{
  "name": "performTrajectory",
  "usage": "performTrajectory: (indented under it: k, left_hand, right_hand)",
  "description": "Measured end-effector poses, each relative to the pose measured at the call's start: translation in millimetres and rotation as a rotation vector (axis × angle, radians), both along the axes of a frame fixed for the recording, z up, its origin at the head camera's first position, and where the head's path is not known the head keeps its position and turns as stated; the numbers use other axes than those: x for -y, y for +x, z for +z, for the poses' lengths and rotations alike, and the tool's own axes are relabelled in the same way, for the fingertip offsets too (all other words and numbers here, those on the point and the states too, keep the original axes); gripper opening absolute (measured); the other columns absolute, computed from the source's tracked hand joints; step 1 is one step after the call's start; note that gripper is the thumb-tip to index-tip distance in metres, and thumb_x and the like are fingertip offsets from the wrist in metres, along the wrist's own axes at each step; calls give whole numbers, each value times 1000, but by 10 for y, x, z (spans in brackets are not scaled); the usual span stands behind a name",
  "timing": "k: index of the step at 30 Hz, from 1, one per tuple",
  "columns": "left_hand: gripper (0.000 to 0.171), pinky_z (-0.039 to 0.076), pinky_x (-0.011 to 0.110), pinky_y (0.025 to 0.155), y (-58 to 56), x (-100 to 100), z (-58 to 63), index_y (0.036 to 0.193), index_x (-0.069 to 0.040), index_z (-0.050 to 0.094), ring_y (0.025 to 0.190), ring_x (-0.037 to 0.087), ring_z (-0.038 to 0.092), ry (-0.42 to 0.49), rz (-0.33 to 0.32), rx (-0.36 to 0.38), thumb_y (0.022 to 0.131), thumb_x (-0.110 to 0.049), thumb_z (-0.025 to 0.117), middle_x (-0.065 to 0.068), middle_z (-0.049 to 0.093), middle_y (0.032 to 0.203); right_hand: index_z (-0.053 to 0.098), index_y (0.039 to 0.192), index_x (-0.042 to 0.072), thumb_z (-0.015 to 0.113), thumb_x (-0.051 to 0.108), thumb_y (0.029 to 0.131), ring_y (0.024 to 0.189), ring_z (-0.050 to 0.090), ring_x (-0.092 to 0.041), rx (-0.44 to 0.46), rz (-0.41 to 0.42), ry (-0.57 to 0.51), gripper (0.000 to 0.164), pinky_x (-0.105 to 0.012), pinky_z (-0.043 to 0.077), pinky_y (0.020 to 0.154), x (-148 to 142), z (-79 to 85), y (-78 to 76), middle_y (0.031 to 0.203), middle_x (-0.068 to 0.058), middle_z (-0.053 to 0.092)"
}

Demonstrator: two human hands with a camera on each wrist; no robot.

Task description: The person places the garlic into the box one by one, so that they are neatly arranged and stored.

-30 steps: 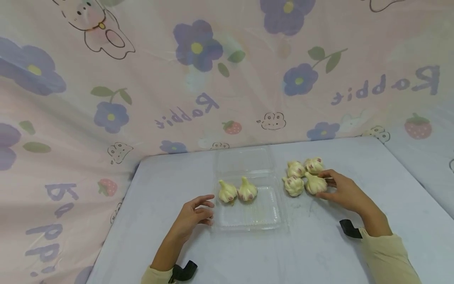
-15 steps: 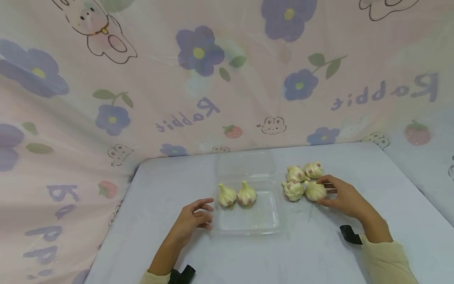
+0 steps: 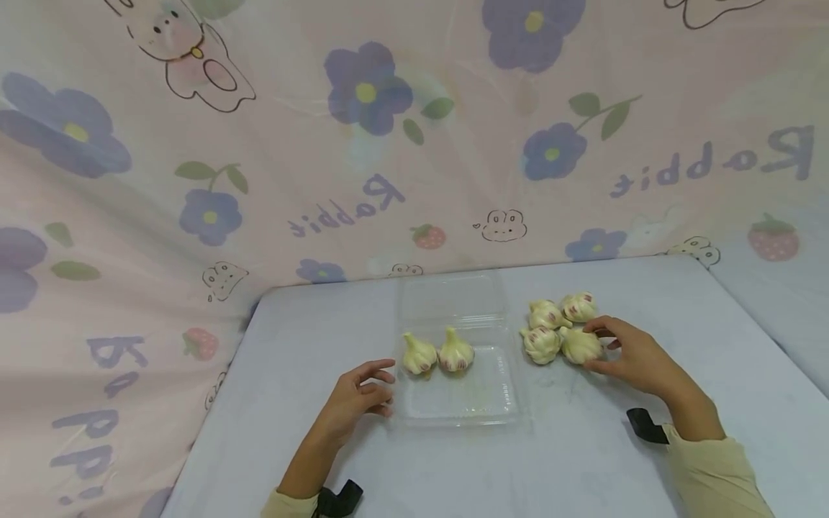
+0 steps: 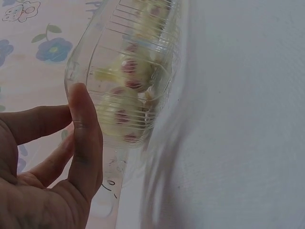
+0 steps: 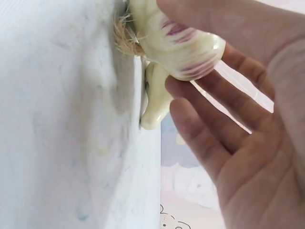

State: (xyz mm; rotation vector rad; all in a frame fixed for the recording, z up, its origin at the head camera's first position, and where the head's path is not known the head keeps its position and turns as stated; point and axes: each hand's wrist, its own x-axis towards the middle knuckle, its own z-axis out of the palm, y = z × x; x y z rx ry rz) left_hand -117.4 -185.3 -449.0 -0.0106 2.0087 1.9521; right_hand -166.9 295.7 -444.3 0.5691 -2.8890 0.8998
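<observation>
My right hand (image 3: 631,357) grips a garlic bulb (image 3: 580,347) from its right side, thumb in front and fingers behind. In the right wrist view, the purple-streaked garlic bulb (image 5: 183,45) shows brown roots close to the table. Three more bulbs, including a knobbly garlic bulb (image 3: 541,345), cluster beside it. Two bulbs, one of them a garlic bulb (image 3: 456,352), stand in the clear plastic container (image 3: 512,414), stems up, along its back left. My left hand (image 3: 359,396) has relaxed fingers right at the container's left rim; the left wrist view shows the thumb (image 4: 86,138) overlapping that rim.
The container's clear lid (image 3: 451,293) lies folded back behind it. A white-covered table (image 3: 311,331) bears everything, with a patterned curtain (image 3: 259,129) rising at its back and left. Black wrist mounts (image 3: 646,426) sit near both sleeves.
The hands, garlic and container hold nearly the same places relative to each other; the right hand keeps its fingers around the same bulb. The head view shifts slightly.
</observation>
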Motion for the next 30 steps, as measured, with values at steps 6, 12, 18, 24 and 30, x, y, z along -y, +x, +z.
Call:
performTrajectory:
  k: [6, 12, 18, 24, 30]
  left_hand:
    - [57, 61, 27, 68, 4, -4, 16, 144, 3, 46, 78, 14, 64, 4, -11, -3, 90, 2, 65, 13, 57, 113]
    - [56, 61, 28, 68, 5, 2, -8, 143, 2, 47, 77, 14, 63, -22, -4, -4, 90, 1, 65, 14, 57, 114]
    - [54, 61, 29, 68, -1, 2, 5, 143, -1, 48, 79, 17, 63, -37, 0, -6, 91, 3, 63, 11, 56, 114]
    - [54, 61, 29, 68, 0, 0, 11, 143, -1, 49, 80, 17, 64, -42, 5, 2, 91, 2, 64, 12, 56, 114]
    - [53, 61, 29, 68, -1, -7, 21, 143, -1, 49, 80, 17, 63, -45, 7, 4, 91, 3, 62, 13, 56, 114]
  right_hand:
    - [57, 124, 7, 85, 26, 79, 108, 62, -39, 10, -26, 4, 57, -42, 56, 83, 11, -2, -9, 125, -17, 63]
    - [55, 125, 8, 83, 28, 81, 110, 62, -39, 53, -41, 4, 56, -44, 55, 85, 6, 20, 2, 129, -17, 61]
    - [53, 128, 9, 82, 37, 82, 110, 62, -43, 85, -63, -24, 61, -59, 53, 85, 5, 64, 29, 132, -20, 59]
    - [52, 129, 10, 80, 39, 83, 111, 62, -43, 75, -79, -41, 61, -62, 51, 85, 13, 119, 45, 131, -19, 60]
    - [53, 129, 11, 82, 37, 82, 109, 62, -42, 27, -96, -53, 60, -63, 50, 85, 15, 194, 76, 129, -17, 60]
